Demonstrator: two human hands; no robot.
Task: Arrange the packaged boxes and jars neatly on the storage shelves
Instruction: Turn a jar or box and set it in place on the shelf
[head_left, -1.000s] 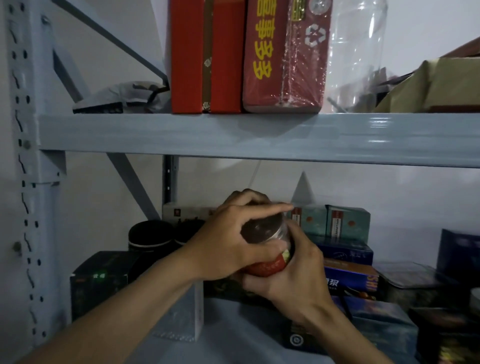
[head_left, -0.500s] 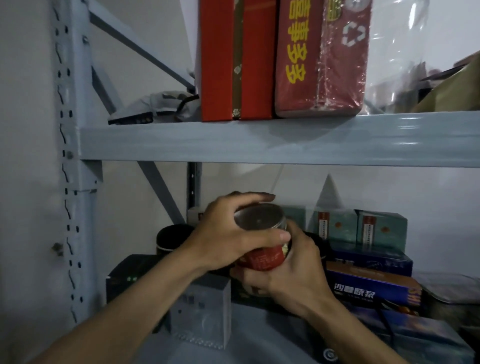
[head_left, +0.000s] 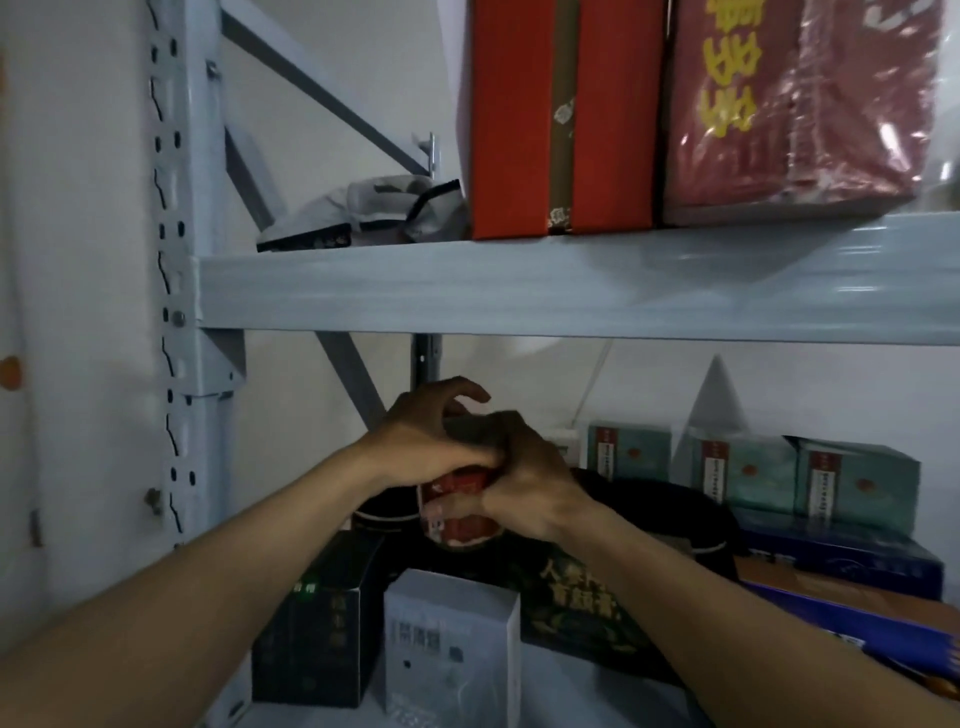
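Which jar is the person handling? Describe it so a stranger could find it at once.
Find the grey metal shelf beam crossing the middle and look just beneath it. There the left hand curls over the top and the right hand wraps the side of a small round jar with a red label. Alone among the dark round tins beside it, it shows red.

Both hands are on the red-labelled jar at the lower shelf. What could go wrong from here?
Some fingers of the left hand look lifted off the jar, so the grip rests mostly on the right hand; it might slip. The spot beneath is crowded: setting it down could knock the black round tin or the white box.
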